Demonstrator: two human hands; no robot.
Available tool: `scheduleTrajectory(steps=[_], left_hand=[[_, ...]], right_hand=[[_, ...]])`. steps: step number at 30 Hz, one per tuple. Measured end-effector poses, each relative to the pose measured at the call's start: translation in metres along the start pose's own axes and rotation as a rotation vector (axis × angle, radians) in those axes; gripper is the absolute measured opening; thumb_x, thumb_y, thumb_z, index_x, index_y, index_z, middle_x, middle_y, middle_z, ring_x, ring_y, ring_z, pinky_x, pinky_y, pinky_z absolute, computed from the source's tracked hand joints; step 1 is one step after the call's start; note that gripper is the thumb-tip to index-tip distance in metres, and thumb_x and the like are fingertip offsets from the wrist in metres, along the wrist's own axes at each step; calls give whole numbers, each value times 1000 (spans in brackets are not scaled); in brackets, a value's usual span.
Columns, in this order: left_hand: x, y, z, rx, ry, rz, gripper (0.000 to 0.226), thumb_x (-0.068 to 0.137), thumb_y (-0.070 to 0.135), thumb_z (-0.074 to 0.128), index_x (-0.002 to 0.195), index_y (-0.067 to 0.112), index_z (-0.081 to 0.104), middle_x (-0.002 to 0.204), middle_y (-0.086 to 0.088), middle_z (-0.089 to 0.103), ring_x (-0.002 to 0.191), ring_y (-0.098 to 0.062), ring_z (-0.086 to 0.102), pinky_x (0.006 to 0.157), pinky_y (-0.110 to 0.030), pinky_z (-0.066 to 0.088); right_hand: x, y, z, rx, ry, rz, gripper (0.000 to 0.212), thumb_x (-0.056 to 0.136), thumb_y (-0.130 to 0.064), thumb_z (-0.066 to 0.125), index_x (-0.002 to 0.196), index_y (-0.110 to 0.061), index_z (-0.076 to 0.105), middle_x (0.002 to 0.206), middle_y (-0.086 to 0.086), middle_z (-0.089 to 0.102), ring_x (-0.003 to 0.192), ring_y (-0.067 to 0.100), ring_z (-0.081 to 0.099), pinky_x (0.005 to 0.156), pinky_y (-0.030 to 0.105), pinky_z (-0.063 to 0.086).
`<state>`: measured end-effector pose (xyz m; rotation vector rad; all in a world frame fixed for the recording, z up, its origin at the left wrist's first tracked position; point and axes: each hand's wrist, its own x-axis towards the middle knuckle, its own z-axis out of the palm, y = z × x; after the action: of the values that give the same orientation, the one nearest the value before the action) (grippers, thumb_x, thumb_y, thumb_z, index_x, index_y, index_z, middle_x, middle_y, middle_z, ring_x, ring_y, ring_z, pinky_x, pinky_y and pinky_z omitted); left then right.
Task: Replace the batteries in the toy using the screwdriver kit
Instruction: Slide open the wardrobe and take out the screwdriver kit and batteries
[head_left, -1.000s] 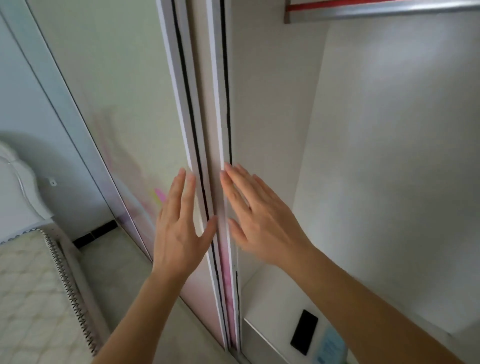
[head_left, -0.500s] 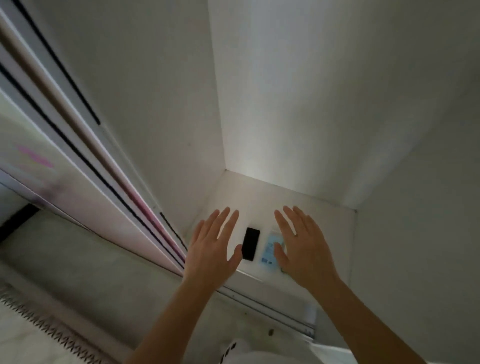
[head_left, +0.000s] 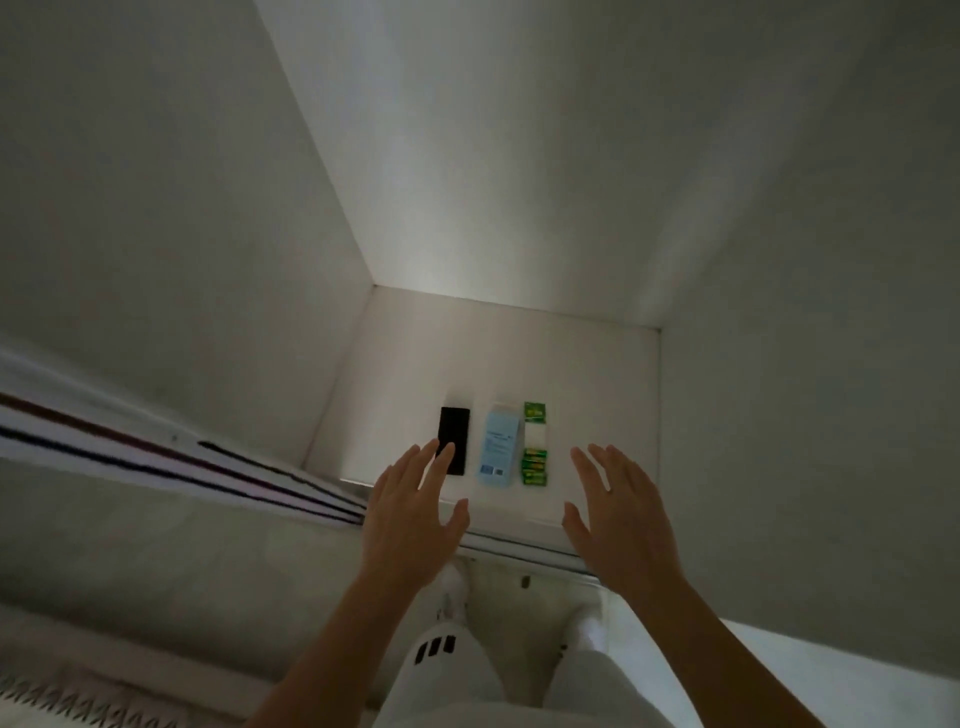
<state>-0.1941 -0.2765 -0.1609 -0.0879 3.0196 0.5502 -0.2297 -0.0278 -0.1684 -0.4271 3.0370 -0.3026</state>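
My left hand (head_left: 410, 514) hovers, fingers spread wide, tips over the near end of the flat black case (head_left: 454, 426). In this dim light a careless grab could shove it into the pale blue box (head_left: 500, 452) just right of it. Next come the green battery packs (head_left: 535, 444), then my right hand (head_left: 618, 514), wide open and holding nothing. All three sit on the wardrobe floor (head_left: 597, 395). Case and box are closed, their contents unseen; one is likely the screwdriver kit. No toy shows.

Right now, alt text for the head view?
An open left hand and open right hand reach toward a white cupboard shelf holding, left to right, a flat black rectangular object, a pale blue box and a green-and-white pack.
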Motion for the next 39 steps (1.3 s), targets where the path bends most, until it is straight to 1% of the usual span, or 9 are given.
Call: scheduleTrajectory(steps=[5,8,11,16,20,25,28,33,39], left_hand=[[52,-38,18,-55,-70,37,69,90,55,37,148,18,45,150,-6,50,138,-27,47,111,-43,36],[85,-62,33,-91,-100,51,68,92,54,39,149,17,43,150,-8,49,137,-27,47,112,-47,41],[109,-80,57,-135,-150,10,59,96,45,56,146,15,47,147,-9,52,134,-27,50,109,-43,41],[144,-104,114,-170,-290,-119,60,95,51,56,143,16,49,143,-5,54,127,-25,52,104,-41,44],[167,-120,176,-303,-337,-283,66,91,52,63,145,16,46,143,-7,50,129,-24,49,106,-38,43],[180,-127,239,-329,-283,-458,80,87,52,68,149,11,36,144,-12,39,132,-29,42,107,-41,39],[193,-132,263,-317,-200,-510,78,82,52,73,140,7,46,134,-15,45,126,-31,45,103,-39,40],[198,-125,287,-191,-113,-515,80,78,52,77,137,6,46,131,-15,46,120,-34,47,97,-41,42],[204,-124,298,-164,-111,-527,78,73,41,79,132,7,43,126,-15,47,112,-35,53,92,-43,46]], right_hand=[[32,-14,28,22,-14,154,58,86,-34,69,136,-9,55,135,16,61,126,33,57,104,47,47],[52,-24,47,63,-8,223,54,88,-33,68,135,-10,55,131,15,62,121,32,59,99,46,51],[70,-24,70,97,9,293,49,88,-30,69,131,-10,58,126,14,64,113,31,63,90,43,55],[97,-11,133,147,-12,372,41,89,-24,69,126,-9,61,116,14,66,98,29,66,76,38,57],[106,6,200,201,-71,400,40,91,-26,66,127,-9,59,116,13,64,95,28,64,73,39,58],[105,20,262,286,-116,504,41,94,-29,63,130,-11,55,115,13,60,99,29,59,75,36,50],[108,23,289,381,-116,602,45,95,-33,60,134,-14,51,117,12,57,102,28,56,78,35,47],[108,29,319,485,-93,777,45,95,-42,58,131,-18,50,118,7,54,100,26,58,79,34,47],[126,29,332,544,-40,903,42,92,-49,62,117,-17,51,106,1,51,94,25,56,73,33,42]])
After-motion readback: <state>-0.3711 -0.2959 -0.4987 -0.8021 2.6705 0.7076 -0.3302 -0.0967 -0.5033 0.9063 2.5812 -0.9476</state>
